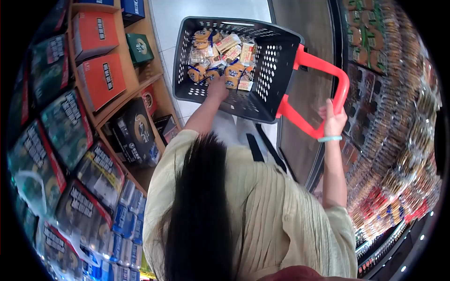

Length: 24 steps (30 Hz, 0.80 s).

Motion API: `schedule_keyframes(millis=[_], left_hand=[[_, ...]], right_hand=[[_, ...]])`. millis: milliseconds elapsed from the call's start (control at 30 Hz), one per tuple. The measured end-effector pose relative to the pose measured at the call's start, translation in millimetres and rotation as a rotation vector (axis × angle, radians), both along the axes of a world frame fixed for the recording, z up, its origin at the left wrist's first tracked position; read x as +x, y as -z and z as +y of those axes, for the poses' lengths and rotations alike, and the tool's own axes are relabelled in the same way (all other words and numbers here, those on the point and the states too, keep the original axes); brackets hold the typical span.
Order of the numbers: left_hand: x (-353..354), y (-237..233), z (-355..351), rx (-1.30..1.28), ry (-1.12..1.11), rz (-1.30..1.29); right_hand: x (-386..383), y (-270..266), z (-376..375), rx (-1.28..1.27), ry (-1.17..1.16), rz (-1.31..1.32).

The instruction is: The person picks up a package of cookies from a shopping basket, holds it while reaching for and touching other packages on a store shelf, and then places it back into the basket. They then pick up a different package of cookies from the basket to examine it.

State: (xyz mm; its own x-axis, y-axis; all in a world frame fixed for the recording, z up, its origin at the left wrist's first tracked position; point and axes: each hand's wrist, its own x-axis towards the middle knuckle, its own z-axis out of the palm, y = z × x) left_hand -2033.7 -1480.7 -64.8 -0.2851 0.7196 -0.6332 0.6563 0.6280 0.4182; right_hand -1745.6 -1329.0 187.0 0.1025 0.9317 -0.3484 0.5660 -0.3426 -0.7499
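Observation:
My left hand (218,89) reaches down inside a dark grey perforated shopping basket (269,100). Its fingers look closed at a small clear pack of round biscuits (212,76), though the fingertips are partly hidden. Around it in the basket lie several more packs of round biscuits with blue edging (233,71) and pale wrapped snack bars (228,43). My right hand (333,121), with a light band at the wrist, is wrapped round the red basket handle (344,79), which sticks out to the right.
Wooden shelves (140,86) on the left carry orange boxes (101,80), a green box (139,48) and a black carton (136,129). Stacked drink packs (68,126) stand further left. Packaged food fills the display (398,112) on the right. Pale floor tiles (164,23) show beyond the basket.

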Motion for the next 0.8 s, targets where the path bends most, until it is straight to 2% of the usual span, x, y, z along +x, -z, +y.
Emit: schedule_keyframes(millis=[33, 100, 167, 233, 300, 400, 567, 633, 800], left_hand=[[0.2, 10.5, 6.3, 0.095, 0.111, 0.067], [3.3, 35.0, 23.3, 0.065, 0.171, 0.031], [8.6, 65.0, 37.4, 0.176, 0.329, 0.104], [14.0, 89.1, 54.6, 0.107, 0.340, 0.046], [20.5, 114.3, 63.6, 0.255, 0.364, 0.245], [24.5, 142.2, 76.4, 0.241, 0.358, 0.188], [34.5, 173.2, 69.6, 0.150, 0.489, 0.134], [38.1, 180.1, 61.8, 0.251, 0.521, 0.242], [29.8, 168.6, 58.8, 0.179, 0.643, 0.307]], right_hand=[[0.7, 0.5, 0.0, -0.006, 0.008, 0.005], [-1.9, -2.4, 0.8, -0.023, 0.018, -0.048], [-0.3, -2.7, 1.7, -0.046, 0.020, -0.103], [-2.7, -3.7, 3.0, -0.068, 0.046, -0.126], [1.2, -1.6, 3.1, -0.066, 0.031, -0.091], [-1.1, -1.6, 2.9, -0.087, 0.075, -0.121], [1.6, -3.0, 3.5, -0.084, -0.016, -0.196], [-2.6, -3.4, 4.5, -0.094, -0.011, -0.220], [-1.5, -3.0, 3.3, -0.096, -0.004, -0.208]])
